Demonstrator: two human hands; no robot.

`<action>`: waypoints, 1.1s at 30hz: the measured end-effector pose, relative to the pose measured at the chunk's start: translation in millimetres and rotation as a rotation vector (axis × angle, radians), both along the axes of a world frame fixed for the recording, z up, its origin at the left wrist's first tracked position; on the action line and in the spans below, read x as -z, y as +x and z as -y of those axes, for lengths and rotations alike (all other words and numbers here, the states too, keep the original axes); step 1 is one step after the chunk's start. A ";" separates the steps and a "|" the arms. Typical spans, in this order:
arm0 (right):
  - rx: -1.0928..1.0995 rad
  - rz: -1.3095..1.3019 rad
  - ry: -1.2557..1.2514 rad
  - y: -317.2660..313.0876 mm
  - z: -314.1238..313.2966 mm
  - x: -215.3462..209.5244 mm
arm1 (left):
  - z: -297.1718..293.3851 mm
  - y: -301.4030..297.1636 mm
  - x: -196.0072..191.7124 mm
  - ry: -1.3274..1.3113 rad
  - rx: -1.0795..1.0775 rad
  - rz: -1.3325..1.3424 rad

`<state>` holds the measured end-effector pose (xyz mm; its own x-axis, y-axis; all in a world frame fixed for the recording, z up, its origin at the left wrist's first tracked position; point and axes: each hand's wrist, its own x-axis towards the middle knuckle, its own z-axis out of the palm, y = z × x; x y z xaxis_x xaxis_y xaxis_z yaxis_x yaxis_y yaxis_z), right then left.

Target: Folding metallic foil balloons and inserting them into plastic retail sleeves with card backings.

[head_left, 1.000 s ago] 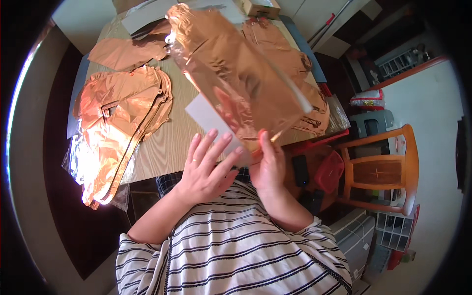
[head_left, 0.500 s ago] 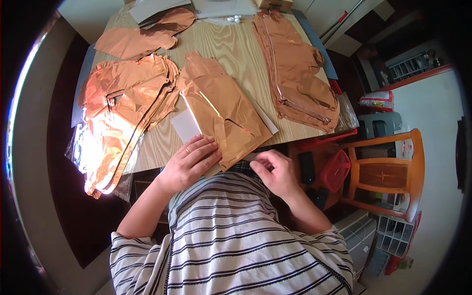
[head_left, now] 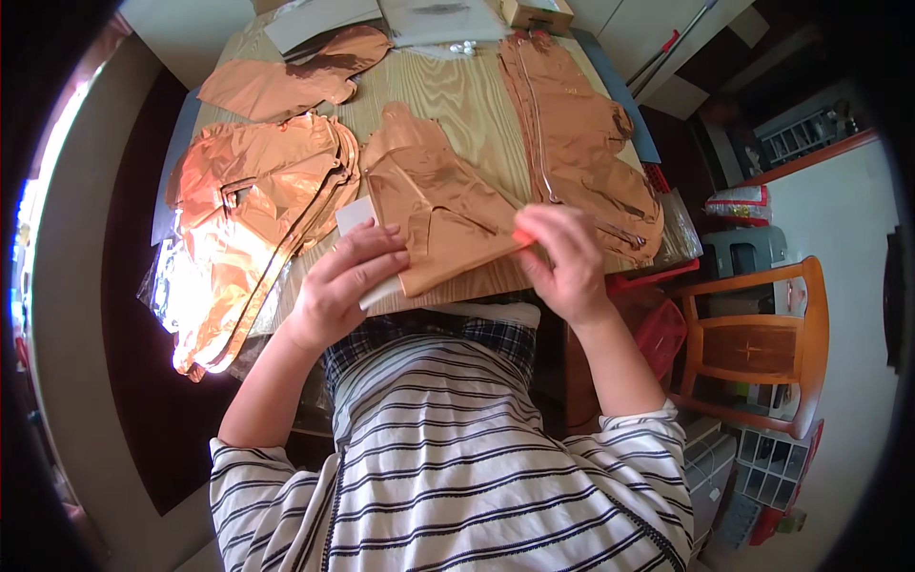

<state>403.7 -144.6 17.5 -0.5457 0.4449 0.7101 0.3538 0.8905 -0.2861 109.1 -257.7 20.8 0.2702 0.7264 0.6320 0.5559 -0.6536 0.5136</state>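
In front of me lies a flat copper-coloured foil balloon (head_left: 438, 205), folded over a white card (head_left: 355, 215) that shows at its left side. My left hand (head_left: 348, 276) is closed on the balloon's near left edge, thumb hidden. With thumb and fingers pinched, my right hand (head_left: 562, 253) grips its right corner and lifts it off the table. Left of it rests a stack of shiny copper foil balloons (head_left: 262, 181), brightly lit at its near end. Another stack of foil balloons (head_left: 581, 143) lies on the right.
The wood-grain table (head_left: 434, 81) carries one more foil balloon (head_left: 286, 86) at the far left, grey-white sheets (head_left: 324, 24), small white pieces (head_left: 464, 47) and a small box (head_left: 537, 14) at the back. A wooden chair (head_left: 753, 348) and a red basket (head_left: 658, 334) stand at the right.
My right hand has moved up and right and now grips the balloon's corner. The near edge of the balloon is raised and folded, and my left hand has shifted slightly left and up.
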 end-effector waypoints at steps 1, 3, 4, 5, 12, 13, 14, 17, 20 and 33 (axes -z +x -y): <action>0.013 -0.107 -0.138 -5.1 -1.3 -6.9 | -1.6 -3.7 -4.1 -0.008 -0.021 0.021; 0.161 -0.195 -0.276 -8.5 -1.1 -14.4 | -9.6 -10.6 -3.2 0.044 -0.068 0.098; 0.121 -0.295 -0.508 -7.8 -0.3 -11.1 | -10.9 -11.9 -5.2 0.032 -0.100 0.115; 0.078 -0.394 -0.741 -6.2 0.3 -2.7 | -12.4 -12.5 -8.0 0.020 -0.131 0.131; -0.435 -0.661 -1.450 -32.7 -5.0 -6.0 | -26.5 -13.9 -15.2 0.080 -0.289 0.165; -0.480 -0.649 -1.504 -33.5 -6.7 -4.2 | -27.9 -15.9 -13.1 0.082 -0.326 0.177; -0.530 -0.667 -1.614 -29.4 -10.3 7.1 | -29.3 -17.0 -10.5 0.069 -0.329 0.249; -0.564 -0.631 -1.723 -35.5 4.2 -0.4 | -32.0 -17.1 -8.5 0.116 -0.333 0.194; -0.502 -0.632 -1.723 -38.2 19.6 -13.7 | -32.4 -10.2 -10.5 0.104 -0.313 0.218; -0.111 -0.204 -1.916 1.0 62.5 46.7 | 21.5 -28.6 7.3 -0.458 -0.181 -0.440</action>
<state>404.6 -207.1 -29.2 -0.6064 0.5639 -0.5607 0.1667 -0.5993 -0.7830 80.5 -279.2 13.5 0.2807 0.9538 0.1066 0.8580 -0.2992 0.4176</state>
